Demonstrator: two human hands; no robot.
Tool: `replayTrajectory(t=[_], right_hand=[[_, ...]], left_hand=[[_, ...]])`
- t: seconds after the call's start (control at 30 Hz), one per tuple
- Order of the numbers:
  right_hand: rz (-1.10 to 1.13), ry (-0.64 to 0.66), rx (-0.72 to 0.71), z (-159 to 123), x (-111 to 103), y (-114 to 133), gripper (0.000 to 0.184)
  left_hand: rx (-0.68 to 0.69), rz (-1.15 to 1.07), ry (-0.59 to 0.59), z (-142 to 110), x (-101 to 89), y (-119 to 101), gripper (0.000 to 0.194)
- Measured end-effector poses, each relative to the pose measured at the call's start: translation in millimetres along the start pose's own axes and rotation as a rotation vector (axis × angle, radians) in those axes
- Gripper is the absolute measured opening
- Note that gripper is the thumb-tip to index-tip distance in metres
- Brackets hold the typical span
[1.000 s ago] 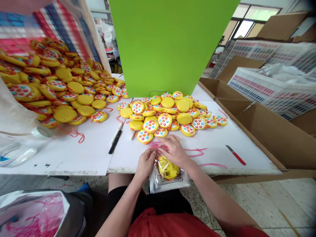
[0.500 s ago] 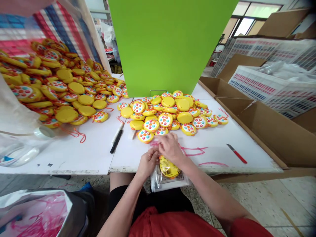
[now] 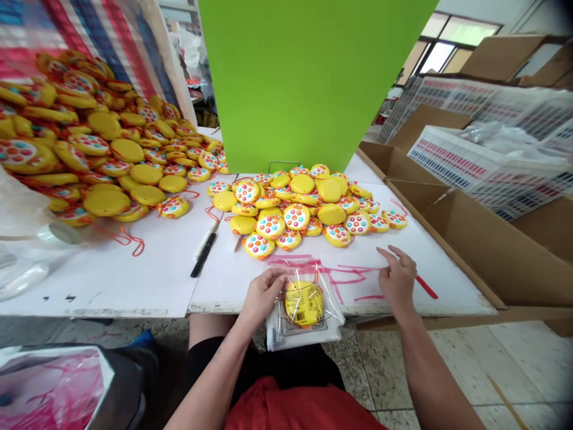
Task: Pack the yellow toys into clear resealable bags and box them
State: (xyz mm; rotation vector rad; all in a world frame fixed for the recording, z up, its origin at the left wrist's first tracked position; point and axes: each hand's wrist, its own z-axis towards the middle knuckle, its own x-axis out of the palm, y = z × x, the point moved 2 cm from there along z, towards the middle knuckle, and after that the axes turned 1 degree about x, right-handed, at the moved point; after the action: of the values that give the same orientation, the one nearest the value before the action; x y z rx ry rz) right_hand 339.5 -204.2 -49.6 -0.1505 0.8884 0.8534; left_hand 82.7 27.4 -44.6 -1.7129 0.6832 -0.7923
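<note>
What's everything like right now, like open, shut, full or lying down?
Left hand: pinching the clear bag.
Clear bag: toy inside.
Yellow toy: plain back showing, in the bag.
Right hand: open, empty.
Red knife: lying down, partly hidden.
Cardboard box: open.

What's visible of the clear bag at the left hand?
The clear bag looks like thin, glossy, wrinkled plastic with dark printed lines. Inside is one yellow toy, plain side up; a barcode and unreadable small text show over it. The bag lies across the near edge of the table, lower part overhanging. The left hand pinches its upper left side.
</note>
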Motion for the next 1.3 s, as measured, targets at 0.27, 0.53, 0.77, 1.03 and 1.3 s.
replayTrajectory(t=[0.27, 0.53, 0.77, 1.03, 1.3], right_hand=[[0.194, 0.09, -0.215, 11, 10, 115, 0.031], [-0.094, 0.111, 0.095, 5, -3, -13, 0.021], [-0.032, -0.152, 0.158, 2, -37, -22, 0.06], [0.322, 0.368, -0.09, 0, 9, 130, 0.02], [0.863, 0.68, 0.222, 2, 13, 135, 0.017]], left_hand=[[0.026, -0.059, -0.005, -1, -1.3, 5, 0.03], [0.041, -0.023, -0.008, -2, -0.4, -1, 0.036], [0.011, -0.031, 0.007, -3, -0.4, -4, 0.037], [0.016, -0.058, 0.026, -4, -2.6, 1, 0.034], [-0.037, -0.14, 0.057, 0, -5.6, 5, 0.051]])
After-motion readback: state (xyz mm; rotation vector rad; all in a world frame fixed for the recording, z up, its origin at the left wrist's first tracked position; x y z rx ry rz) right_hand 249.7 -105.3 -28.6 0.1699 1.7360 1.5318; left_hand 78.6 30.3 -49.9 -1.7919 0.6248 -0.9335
